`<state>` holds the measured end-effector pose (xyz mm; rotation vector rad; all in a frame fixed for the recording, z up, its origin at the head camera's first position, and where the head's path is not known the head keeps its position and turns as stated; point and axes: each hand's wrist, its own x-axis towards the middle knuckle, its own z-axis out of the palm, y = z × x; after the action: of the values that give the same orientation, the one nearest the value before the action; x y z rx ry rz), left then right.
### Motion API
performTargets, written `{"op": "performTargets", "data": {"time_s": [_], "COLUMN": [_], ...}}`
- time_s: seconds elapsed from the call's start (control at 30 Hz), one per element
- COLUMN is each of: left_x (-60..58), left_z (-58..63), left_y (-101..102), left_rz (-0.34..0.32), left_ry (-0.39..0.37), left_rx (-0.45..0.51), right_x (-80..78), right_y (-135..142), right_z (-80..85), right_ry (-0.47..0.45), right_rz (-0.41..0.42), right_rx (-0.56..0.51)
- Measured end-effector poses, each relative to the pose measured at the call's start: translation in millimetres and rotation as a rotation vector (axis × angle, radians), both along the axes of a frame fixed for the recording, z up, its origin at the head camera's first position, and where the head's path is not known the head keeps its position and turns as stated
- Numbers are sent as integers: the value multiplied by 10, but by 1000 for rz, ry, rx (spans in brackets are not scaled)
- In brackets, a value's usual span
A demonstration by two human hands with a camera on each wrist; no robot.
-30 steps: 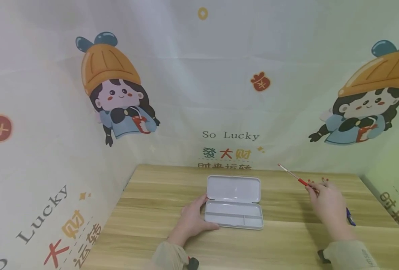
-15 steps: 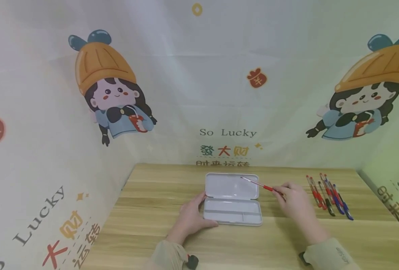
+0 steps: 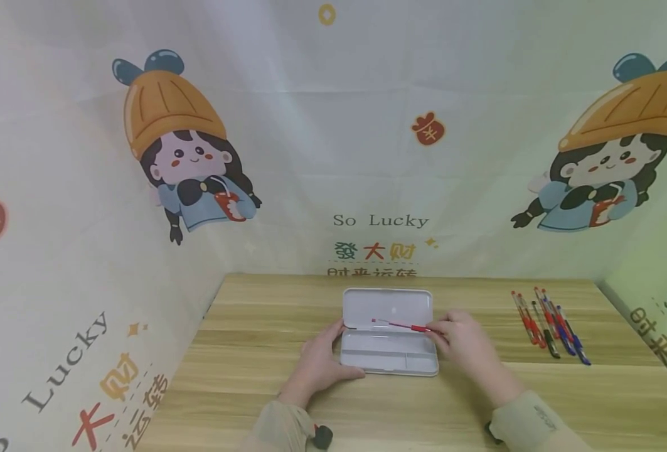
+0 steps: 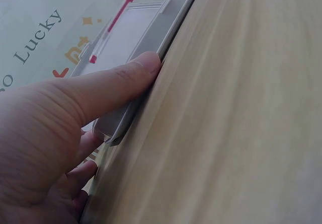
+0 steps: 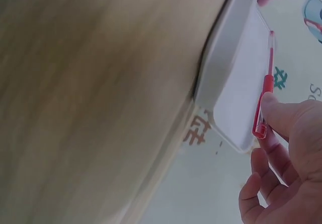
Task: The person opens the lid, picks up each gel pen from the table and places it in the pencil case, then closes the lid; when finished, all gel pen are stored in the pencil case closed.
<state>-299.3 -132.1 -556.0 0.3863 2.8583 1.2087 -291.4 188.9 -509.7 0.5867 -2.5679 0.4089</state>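
Observation:
A white pencil case [image 3: 373, 361] lies open on the wooden table, its lid [image 3: 386, 302] folded back. Inside, low dividers split the tray into compartments, and no pen lies in them. My left hand [image 3: 322, 363] grips the left end of the case, thumb [image 4: 118, 80] along the front edge and fingers behind. Between thumb and fingertips my right hand [image 3: 469, 342] pinches a red gel pen [image 5: 266, 90] near its capped end. In the head view the pen extends leftward over the case, close to the hinge line, with its red tip at the far end.
To the right lies a loose group of pens: red pens [image 3: 534, 331], a black pen [image 3: 551, 347] and blue pens [image 3: 578, 350]. A printed cloth backdrop [image 3: 288, 157] rises behind the wooden table [image 3: 265, 314] and at both sides.
My right hand has carried the red pen leftward from beside the pen group to over the case, turning it nearly level. The left hand stays on the case.

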Motion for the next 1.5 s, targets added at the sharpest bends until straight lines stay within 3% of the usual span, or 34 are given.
{"op": "performTargets", "data": {"time_s": [0.47,0.63,1.5], "left_x": [8,1,-8], "left_z": [9,4,2], "left_y": [6,16,-3], "left_rz": [5,2,1], "left_ry": [-8,-7,-11], "left_rx": [-4,-8,11], "right_x": [-110,-152,-228], "right_y": [-206,-225,-226], "right_z": [-35,-49,-120], "right_ry": [-128,-126,-304], "right_rz": [58,76,-3], "right_rx": [35,46,72]}}
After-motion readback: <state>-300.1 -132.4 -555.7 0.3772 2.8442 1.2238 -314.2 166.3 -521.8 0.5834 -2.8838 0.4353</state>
